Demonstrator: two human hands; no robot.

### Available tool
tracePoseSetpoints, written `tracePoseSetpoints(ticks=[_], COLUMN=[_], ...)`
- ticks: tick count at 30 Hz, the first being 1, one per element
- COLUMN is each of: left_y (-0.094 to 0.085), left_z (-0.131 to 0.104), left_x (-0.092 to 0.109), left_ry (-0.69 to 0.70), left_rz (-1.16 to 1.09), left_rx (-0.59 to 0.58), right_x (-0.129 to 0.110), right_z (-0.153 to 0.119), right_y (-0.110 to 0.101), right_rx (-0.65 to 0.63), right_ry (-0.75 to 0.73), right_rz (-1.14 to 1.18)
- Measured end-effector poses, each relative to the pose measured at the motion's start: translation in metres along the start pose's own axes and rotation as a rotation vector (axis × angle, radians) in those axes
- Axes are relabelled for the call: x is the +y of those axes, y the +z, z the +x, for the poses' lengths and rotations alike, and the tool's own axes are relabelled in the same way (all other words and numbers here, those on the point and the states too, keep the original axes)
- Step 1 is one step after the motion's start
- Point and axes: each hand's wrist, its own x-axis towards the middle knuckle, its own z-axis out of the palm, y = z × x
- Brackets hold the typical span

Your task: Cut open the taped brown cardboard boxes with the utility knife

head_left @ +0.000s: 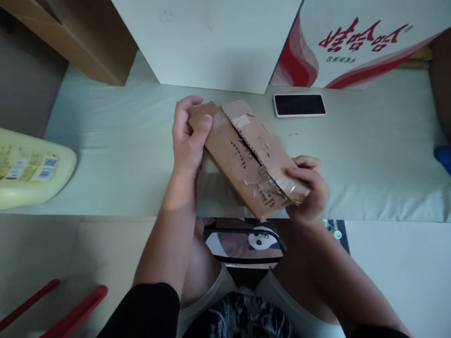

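Between my two hands I hold a worn brown cardboard box, tilted, above the front part of a pale green covered surface. A seam runs along its upper face, partly gaping, with torn paper and bits of clear tape near the right end. My left hand grips the far left corner, thumb on top. At the near right end my right hand is closed round the edge, fingers on top and thumb hidden. Beyond the box on the right lies a phone with a dark screen.
White cartons stand along the back, one with red print. A brown carton is at back left, a yellow-green bottle at the left edge. The covered surface ends above my knees. Red bars show lower left.
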Motion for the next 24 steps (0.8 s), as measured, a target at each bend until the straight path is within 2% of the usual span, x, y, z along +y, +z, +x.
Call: tracePoseSetpoints(ticks=[4,10,20,24], left_y=[-0.001,-0.001,-0.005,-0.005], left_z=[0.001,-0.001,-0.010,-0.011], left_x=[0.004,0.001,0.003,0.003], left_ry=[0.039,-0.003,0.035,0.063], left_rz=[0.037,0.022,0.043,0.041], left_rx=[-0.036,-0.060,-0.036,-0.094], right_x=[0.001,-0.001,0.006,0.007], right_z=[0.002,0.000,0.026,0.026], right_y=[0.001,0.003,-0.006,-0.004], right_rx=[-0.001,-0.011,-0.044,-0.054], right_ry=[0.035,0.035,0.066,0.029], right_rz=[-0.046,-0.095,0.012,0.053])
